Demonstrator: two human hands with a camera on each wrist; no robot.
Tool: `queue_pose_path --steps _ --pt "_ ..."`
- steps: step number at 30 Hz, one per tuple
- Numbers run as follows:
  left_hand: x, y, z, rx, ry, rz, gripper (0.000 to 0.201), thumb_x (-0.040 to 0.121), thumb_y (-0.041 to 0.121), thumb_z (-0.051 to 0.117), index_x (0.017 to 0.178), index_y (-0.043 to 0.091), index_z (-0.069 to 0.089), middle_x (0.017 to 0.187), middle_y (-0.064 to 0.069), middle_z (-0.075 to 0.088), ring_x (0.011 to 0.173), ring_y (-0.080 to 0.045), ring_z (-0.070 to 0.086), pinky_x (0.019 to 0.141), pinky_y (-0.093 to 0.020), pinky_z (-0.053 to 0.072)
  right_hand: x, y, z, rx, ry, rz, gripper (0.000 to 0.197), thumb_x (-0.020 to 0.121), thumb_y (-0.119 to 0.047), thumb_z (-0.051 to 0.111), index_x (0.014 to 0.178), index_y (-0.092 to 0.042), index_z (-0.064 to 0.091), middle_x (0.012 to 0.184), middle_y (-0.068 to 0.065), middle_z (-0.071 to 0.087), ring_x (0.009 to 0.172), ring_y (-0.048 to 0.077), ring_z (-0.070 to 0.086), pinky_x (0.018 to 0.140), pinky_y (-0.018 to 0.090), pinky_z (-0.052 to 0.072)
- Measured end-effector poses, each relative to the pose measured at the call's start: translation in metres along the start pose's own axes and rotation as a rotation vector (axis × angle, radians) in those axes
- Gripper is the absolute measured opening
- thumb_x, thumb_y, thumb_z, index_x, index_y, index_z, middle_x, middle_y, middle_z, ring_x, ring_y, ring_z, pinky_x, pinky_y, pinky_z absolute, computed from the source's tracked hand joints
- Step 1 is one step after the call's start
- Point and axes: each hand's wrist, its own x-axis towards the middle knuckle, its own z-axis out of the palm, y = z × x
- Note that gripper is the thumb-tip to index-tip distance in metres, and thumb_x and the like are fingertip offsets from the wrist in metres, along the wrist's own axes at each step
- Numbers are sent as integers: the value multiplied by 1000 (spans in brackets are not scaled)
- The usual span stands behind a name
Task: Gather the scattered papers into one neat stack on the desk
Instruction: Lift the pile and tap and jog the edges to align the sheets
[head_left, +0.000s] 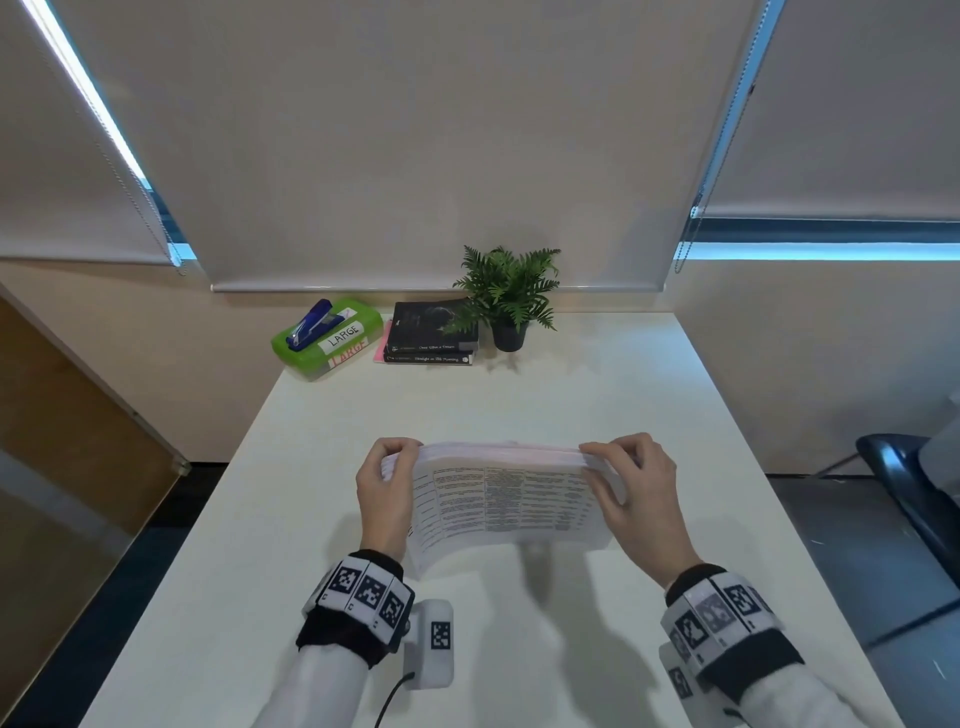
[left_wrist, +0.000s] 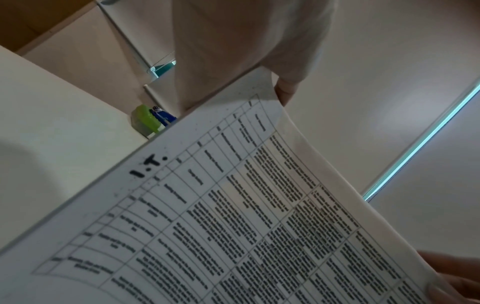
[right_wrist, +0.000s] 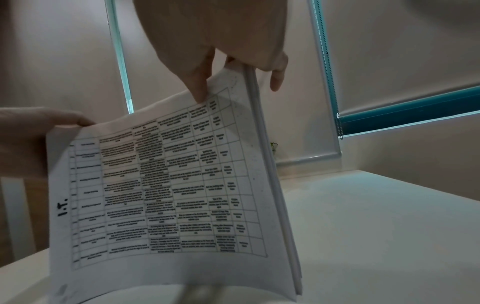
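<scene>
A thick stack of papers stands on edge over the middle of the white desk, its printed table facing me. My left hand grips the stack's upper left corner and my right hand grips the upper right corner. In the left wrist view the front sheet, marked "I.T.", bows outward. The right wrist view shows the stack from the side, my thumb on its front and fingers behind. Whether the lower edge touches the desk I cannot tell.
At the desk's far edge sit a green box with a blue stapler on it, two stacked dark books and a small potted fern. A dark chair stands to the right of the desk.
</scene>
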Motion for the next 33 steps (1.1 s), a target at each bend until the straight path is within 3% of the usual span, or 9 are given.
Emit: queue_pose_path --steps 2,5,7,9,12,17,22,26,33 --pt "3 -1 -1 11 -16 3 9 88 15 58 79 14 59 79 5 61 75 -11 55 66 -22 44 2 -2 -1 -10 -9 -12 27 79 -14 67 106 -22 66 94 -1 51 87 18 51 89 32 34" --pt "3 -2 -2 -2 -24 10 13 89 22 61 80 13 57 77 5 61 69 -8 57 60 -18 46 5 -10 -4 -6 -24 -25 27 84 -37 53 104 -24 67 93 -5 50 87 9 46 96 36 33" --pt "2 -4 -3 -8 -20 38 15 88 23 63 80 12 57 74 5 61 62 -1 58 54 -11 47 9 -14 -4 32 -26 -1 26 85 -40 49 95 -25 68 91 -7 49 86 10 48 97 34 31" --pt "2 -6 -3 4 -16 60 14 87 20 64 80 9 58 75 5 61 66 -4 58 52 -5 45 12 -18 -4 50 -27 3 21 86 -37 51 88 -25 67 88 -9 47 84 13 50 95 33 32" --pt "4 -6 -1 10 -13 48 14 87 19 63 80 9 58 76 5 60 68 -8 55 52 -5 44 10 -17 -4 69 -24 -5 13 86 -29 57 85 -22 68 86 -6 48 81 16 50 91 34 36" --pt "5 -4 1 -3 -4 47 14 87 19 63 81 7 58 75 4 59 67 -9 54 49 -4 43 7 -16 -6 84 -32 -17 24 87 -34 51 91 -19 69 88 -3 50 82 17 50 88 35 40" --pt "3 -5 -1 -13 -11 43 14 87 20 64 80 9 58 76 4 59 67 -10 55 50 -4 44 13 -24 -7 88 -86 91 4 85 -19 62 87 -21 65 91 -5 49 88 17 51 93 36 36" --pt "3 -4 0 -30 -13 43 14 87 19 64 79 10 58 76 5 60 67 -9 55 50 -4 44 19 -30 -10 106 -130 199 5 83 -16 61 82 -21 61 93 -4 48 90 15 47 98 37 33" --pt "5 -5 -1 -12 -17 37 15 86 22 64 75 14 57 75 5 60 68 -11 56 53 -8 46 21 -30 -13 122 -169 221 3 84 -18 61 82 -19 61 95 -4 46 92 16 47 98 40 34"
